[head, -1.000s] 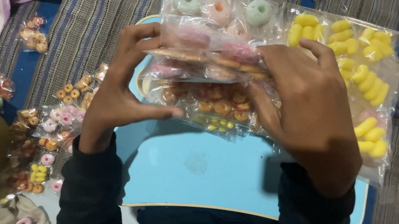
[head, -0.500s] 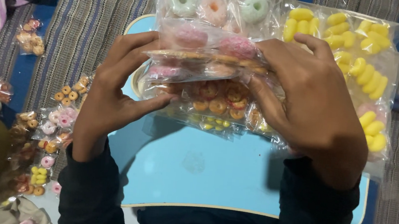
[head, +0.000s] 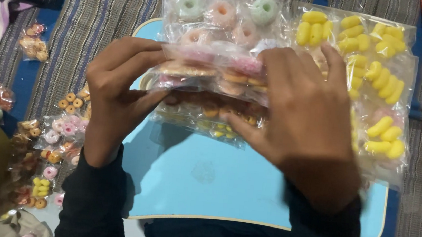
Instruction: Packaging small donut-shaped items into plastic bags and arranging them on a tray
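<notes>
- A stack of clear packets of small ring-shaped sweets [head: 209, 79], pink and orange, sits between the left hand [head: 118, 86] and right hand [head: 298, 122], above the blue table [head: 204, 185].
- A clear packet of pale green and pink rings [head: 221, 11] lies just behind it.
- A clear packet of yellow oval pieces [head: 375, 72] lies at the right, partly under the right hand.
- Small clear packets of mixed rings [head: 48, 144] lie in a row at the left; their contents are perhaps sweets, too small to tell.
</notes>
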